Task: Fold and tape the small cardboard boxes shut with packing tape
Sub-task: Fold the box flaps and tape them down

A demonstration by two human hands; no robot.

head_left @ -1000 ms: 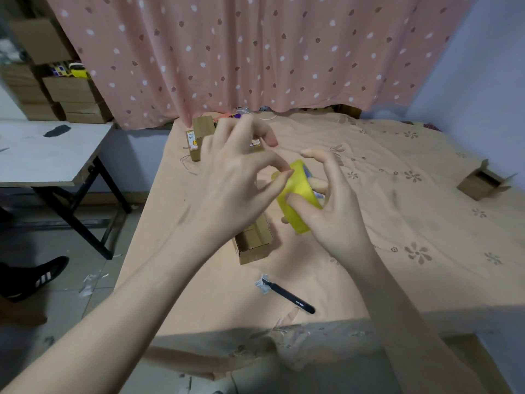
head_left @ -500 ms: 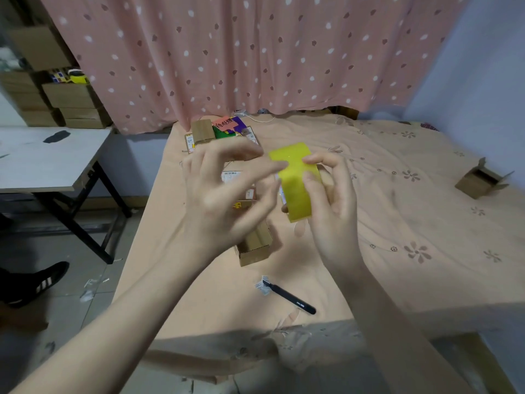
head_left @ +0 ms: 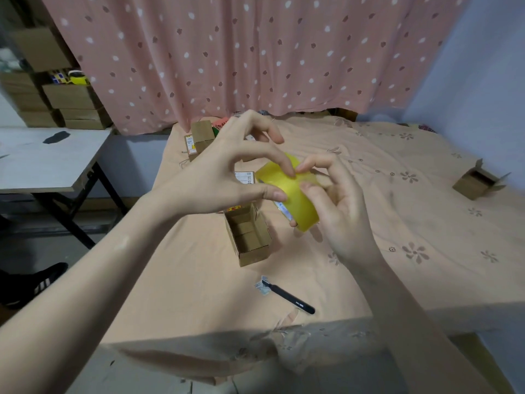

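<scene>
Tape roll (head_left: 292, 191): yellow packing tape, being held in the air above the bed (head_left: 397, 223), between both hands.
Right hand (head_left: 338, 214): gripping the roll, fingers curling round it from the right.
Left hand (head_left: 227, 177): thumb and forefinger pressing on the roll's outer face; other fingers arching above it.
Open box (head_left: 250, 237): small cardboard box lying on the bed just below the hands, flaps unfolded.
Second open box (head_left: 477, 180): sitting far right on the bed.
Pen (head_left: 292, 298): black, lying near the bed's front edge.
</scene>
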